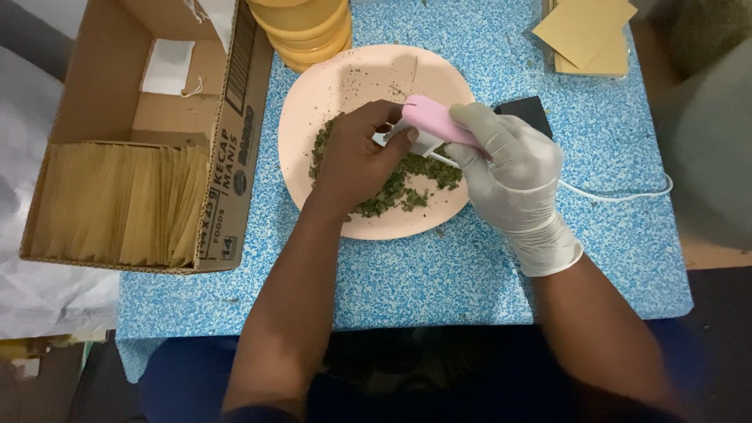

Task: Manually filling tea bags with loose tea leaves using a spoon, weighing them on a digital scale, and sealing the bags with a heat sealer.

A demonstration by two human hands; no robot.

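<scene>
A pale pink plate (368,70) on the blue speckled table holds a heap of dried green leaf bits (399,188). My bare left hand (356,160) rests over the heap, its fingertips pinching a small white piece (385,138) at the tip of a pink hand-held device (435,119). My right hand (513,176), in a white glove, grips that pink device over the plate. A white cord (619,196) runs from it to the right.
A cardboard box (235,149) at left holds several tan packets standing on edge and a white sachet. Yellow stacked containers (309,31) stand beyond the plate. Tan envelopes (587,31) lie at the far right, with a black object (529,113) behind my right hand.
</scene>
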